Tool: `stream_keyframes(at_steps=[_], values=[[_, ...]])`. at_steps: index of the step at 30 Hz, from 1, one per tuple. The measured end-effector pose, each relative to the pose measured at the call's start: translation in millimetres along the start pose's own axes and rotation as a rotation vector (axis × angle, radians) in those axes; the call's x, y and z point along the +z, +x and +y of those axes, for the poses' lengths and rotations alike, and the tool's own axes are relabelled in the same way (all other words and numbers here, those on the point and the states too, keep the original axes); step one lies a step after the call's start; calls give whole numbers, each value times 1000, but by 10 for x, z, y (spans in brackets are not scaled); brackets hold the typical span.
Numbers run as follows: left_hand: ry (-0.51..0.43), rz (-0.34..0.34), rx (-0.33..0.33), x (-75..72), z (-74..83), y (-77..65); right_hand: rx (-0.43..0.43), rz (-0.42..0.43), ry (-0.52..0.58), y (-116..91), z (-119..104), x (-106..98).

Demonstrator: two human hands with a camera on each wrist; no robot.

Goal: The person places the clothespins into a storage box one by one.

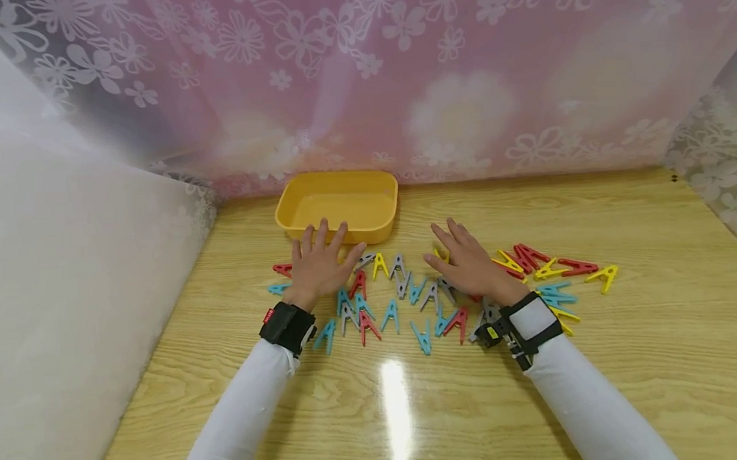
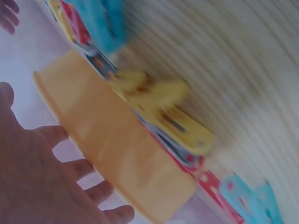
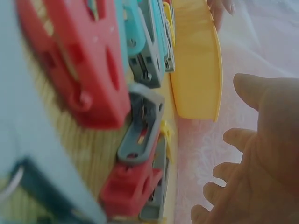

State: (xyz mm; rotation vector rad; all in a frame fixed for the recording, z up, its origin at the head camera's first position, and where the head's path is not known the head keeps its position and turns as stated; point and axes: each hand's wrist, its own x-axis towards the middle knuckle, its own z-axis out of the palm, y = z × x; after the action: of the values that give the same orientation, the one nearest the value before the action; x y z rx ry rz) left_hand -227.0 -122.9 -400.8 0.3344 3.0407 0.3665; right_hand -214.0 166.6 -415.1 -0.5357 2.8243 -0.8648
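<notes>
Fingers spread, my left hand (image 1: 319,269) hovers palm down in front of the yellow basin (image 1: 338,229), its fingertips overlapping the near rim in the head view. My right hand (image 1: 469,267) is also spread, over the right part of a scatter of clothespins, and holds nothing. Between the hands lie red, blue, grey and yellow clothespins, among them a yellow clothespin (image 1: 380,265) and a blue clothespin (image 1: 390,316). In the right wrist view a red clothespin (image 3: 88,70) and a grey clothespin (image 3: 142,123) lie close below the palm.
More clothespins heap to the right of my right hand, with a red clothespin (image 1: 578,267) and a yellow clothespin (image 1: 604,276) at its outer side. The wooden table (image 1: 350,413) meets a pink flowered curtain (image 1: 462,118) behind the basin and a white cloth wall (image 1: 71,267) at the left.
</notes>
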Motion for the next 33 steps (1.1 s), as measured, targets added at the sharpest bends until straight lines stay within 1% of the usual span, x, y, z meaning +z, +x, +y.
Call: stream_keyframes(at_steps=[10, 15, 19, 24, 28, 31, 33], values=[[34, -12, 38, 27, 350, 36, 29, 13, 27, -75, 120, -61], [81, -7, 44, 49, 482, 68, 45, 23, 44, -121, 158, -97], [105, -4, 63, 77, 578, 101, 55, 34, 54, -158, 175, -126], [93, -19, 99, 114, 720, 141, 66, 40, 60, -204, 205, -140], [88, -29, 105, 144, 807, 150, 80, 38, 53, -233, 247, -142], [77, -9, 112, 141, 824, 151, 90, 46, 56, -252, 277, -147], [40, 14, 120, 117, 806, 147, 98, 63, 64, -265, 278, -153]])
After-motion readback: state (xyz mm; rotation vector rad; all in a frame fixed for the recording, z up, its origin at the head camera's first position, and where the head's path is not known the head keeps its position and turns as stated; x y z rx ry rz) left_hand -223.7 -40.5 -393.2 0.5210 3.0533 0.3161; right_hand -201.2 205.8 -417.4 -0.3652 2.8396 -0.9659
